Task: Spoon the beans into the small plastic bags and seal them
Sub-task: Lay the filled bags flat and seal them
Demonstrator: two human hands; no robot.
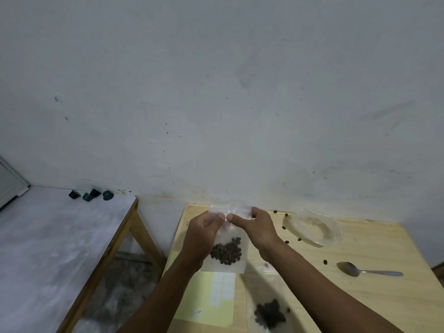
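Both hands were up on the same little plastic bag (225, 248), held upright above the wooden surface (360, 296) close to the wall (216, 92). The left hand (203, 233) had its fingers curled around the bag's top left corner with the thumb pressing on the front near the seal strip, and the right hand (258, 228) did the same on the top right, thumb pointing inward. The two thumb tips sat just beside each other at the middle of the bag's top edge, so the fingers of both hands were pinched shut on the plastic.

Below the fingers, a clump of dark beans (227, 251) had settled in the lower half of the held bag. Further down toward the person, between the forearms, a second bag with beans (270, 313) lay flat on the surface, partly under the right forearm. Under the left wrist was a pale yellow sheet (206, 296) with a white patch on it.

Out to the right of the right hand's fingers sat a clear plastic dish (314, 228), looking nearly empty, with a few loose beans (325, 261) scattered around it. A metal spoon (367, 270) lay further right and nearer, bowl pointing left. Well off to the left of the fingers stood a separate grey-topped table (60, 236) with some small dark objects (91, 194) by the wall.
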